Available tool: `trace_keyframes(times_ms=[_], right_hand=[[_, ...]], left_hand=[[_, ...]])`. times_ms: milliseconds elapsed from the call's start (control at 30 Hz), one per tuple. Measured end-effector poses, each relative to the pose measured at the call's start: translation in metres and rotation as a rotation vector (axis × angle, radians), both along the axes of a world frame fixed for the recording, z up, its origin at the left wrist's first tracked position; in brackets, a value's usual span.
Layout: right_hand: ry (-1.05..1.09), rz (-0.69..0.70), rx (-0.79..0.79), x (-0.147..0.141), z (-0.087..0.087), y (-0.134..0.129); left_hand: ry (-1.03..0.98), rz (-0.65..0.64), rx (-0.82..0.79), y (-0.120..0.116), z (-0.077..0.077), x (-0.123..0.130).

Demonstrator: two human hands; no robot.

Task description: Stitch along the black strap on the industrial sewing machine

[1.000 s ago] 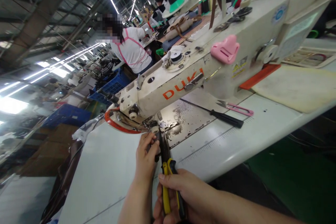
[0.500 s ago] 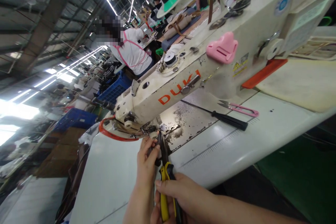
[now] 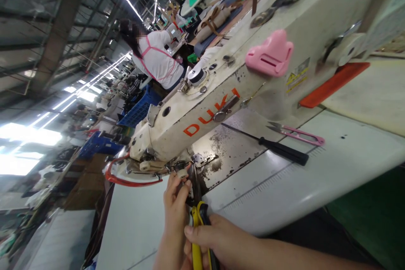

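A cream sewing machine [image 3: 202,114] with orange lettering stretches across the view. My right hand [image 3: 211,240] is wrapped round the yellow and black handles of pliers [image 3: 196,236], whose dark jaws point up to the needle area. Beside the jaws, my left hand [image 3: 177,194] has its fingers bent together under the machine head; what they pinch is too small to make out. A small metal part [image 3: 207,159] lies on the worn plate just right of the plier tips.
A black-handled screwdriver [image 3: 283,150] and pink thread snips [image 3: 300,135] lie on the machine bed. A pink holder [image 3: 270,54] is fixed to the machine arm. Beyond it, a person in a white top [image 3: 160,59] faces away, near a blue crate [image 3: 139,107].
The camera view has shifted and come a little closer to the machine. Both hands stay at the needle area, with the pliers still in my right hand and their jaws slightly lower.
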State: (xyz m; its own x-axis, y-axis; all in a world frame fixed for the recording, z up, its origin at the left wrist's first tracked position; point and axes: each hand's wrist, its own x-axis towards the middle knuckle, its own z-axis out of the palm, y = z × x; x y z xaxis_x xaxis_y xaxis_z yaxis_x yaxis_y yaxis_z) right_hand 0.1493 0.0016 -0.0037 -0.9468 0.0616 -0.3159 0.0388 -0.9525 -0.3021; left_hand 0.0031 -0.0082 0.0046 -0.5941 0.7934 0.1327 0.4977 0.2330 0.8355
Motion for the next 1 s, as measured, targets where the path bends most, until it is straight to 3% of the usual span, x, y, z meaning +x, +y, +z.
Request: trace_keyframes(times_ms=[167,267,633,1000], right_hand=[[0.047,-0.098,-0.008,0.004,-0.004,0.002],[0.083,-0.067,-0.002,0.006,-0.008,-0.001],[0.175,-0.084,0.210,0.018,-0.008,0.010],[0.166,-0.082,0.074,0.013,-0.012,0.001]], left_hand=[[0.041,-0.011,-0.031,0.000,0.000,0.000],[0.087,0.002,-0.060,0.001,0.000,0.000],[0.267,0.230,-0.096,0.017,-0.007,0.008],[0.496,0.309,-0.105,0.029,-0.006,0.011]])
